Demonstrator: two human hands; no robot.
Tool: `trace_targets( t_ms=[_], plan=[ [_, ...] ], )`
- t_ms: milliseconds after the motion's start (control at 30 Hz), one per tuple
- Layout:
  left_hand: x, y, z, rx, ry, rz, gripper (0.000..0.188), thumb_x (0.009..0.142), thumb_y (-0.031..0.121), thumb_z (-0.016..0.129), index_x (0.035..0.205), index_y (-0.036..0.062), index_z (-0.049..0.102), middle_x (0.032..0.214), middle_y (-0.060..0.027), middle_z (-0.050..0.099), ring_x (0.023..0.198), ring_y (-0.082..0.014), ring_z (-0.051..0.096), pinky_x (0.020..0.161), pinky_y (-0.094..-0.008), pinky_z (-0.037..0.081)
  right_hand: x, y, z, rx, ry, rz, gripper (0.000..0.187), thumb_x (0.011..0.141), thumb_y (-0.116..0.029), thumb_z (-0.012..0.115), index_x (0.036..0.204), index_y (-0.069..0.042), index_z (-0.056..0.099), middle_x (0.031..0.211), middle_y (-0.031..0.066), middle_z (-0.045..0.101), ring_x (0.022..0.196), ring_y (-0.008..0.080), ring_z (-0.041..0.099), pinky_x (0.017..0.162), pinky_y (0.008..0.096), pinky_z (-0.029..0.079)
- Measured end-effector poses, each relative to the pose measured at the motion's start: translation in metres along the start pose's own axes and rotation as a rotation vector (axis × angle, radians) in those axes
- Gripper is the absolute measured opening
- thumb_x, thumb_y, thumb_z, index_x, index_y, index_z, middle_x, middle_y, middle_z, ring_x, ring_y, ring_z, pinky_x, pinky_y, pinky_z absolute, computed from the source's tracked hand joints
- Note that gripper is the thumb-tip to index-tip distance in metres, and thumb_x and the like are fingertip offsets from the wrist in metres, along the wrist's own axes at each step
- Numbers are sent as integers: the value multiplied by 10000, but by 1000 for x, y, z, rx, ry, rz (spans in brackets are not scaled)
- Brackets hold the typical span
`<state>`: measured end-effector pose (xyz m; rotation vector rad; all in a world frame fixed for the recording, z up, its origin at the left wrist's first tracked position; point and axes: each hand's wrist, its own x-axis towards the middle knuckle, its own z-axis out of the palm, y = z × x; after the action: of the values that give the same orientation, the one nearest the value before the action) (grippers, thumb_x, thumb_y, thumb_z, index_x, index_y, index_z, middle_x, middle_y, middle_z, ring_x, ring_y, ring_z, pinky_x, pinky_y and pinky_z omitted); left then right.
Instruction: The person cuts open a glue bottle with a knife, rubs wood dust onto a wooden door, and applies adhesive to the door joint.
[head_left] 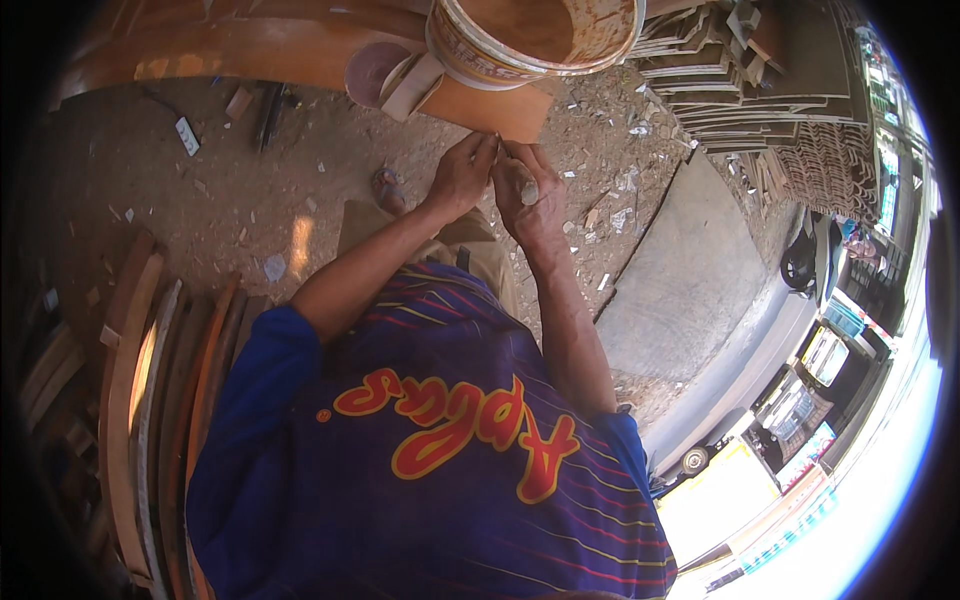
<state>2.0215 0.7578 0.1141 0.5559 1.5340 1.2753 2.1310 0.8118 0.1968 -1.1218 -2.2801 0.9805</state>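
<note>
Nearest to me, the person's blue striped shirt is filling the lower part of the view, and both bare forearms are reaching away from it toward a curved wooden board lying across the dirt ground.

The left hand is pinching down with its fingertips together on the near edge of that board — on what exactly, I cannot tell, the thing being too small. The right hand is curled tight around a short wooden-handled tool, only the butt of the handle showing past the fingers, its working end hidden where the two hands are meeting.

The board is looking shaped and smooth already, so I would judge the rough cutting done and some fine work at its edge being in hand, with no sign of how much of the edge is left.

Just past the hands, a worn bucket is standing on the board beside a pinkish disc. Farther right, stacks of cut wooden pieces are piling up — and wood chips are lying scattered everywhere.
</note>
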Motion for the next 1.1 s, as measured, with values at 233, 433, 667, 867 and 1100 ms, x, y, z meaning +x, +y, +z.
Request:
trace_targets(
  t_ms=[233,433,667,867,1100],
  plan=[
    [-3,11,-1,-36,-28,-76,358,1103,301,486,960,10,639,730,-44,595,637,-129,561,594,-334,460,7,6,4,-67,38,-30,68,932,-59,670,958,-8,707,1028,137,731,875,368,703,741,428,560],
    [-1,3,-2,-18,-53,-106,355,1104,314,486,960,27,638,695,-31,583,621,-124,558,597,-329,463,15,-2,-2,-30,-7,80,115,946,-85,672,1022,-21,728,989,172,733,867,374,711,741,426,565],
    [2,-4,-1,-40,-42,-60,384,1101,355,487,936,43,638,689,-34,587,627,-126,571,613,-329,473,20,-8,2,15,6,158,128,975,-118,665,1024,-17,728,968,191,735,834,377,723,700,428,560],
    [4,-15,-3,-24,-60,-36,409,1098,376,477,933,36,632,701,-65,596,650,-183,587,655,-364,482,32,-8,2,-132,-118,193,131,983,-128,634,996,-11,691,957,216,717,731,397,707,625,454,554],
    [-1,-5,-2,18,-10,46,364,1084,346,481,1003,36,654,778,-135,638,729,-286,639,716,-422,495,18,3,15,-227,-11,12,118,968,-90,611,1049,-20,661,1007,222,677,776,425,688,630,483,557]
  ],
)
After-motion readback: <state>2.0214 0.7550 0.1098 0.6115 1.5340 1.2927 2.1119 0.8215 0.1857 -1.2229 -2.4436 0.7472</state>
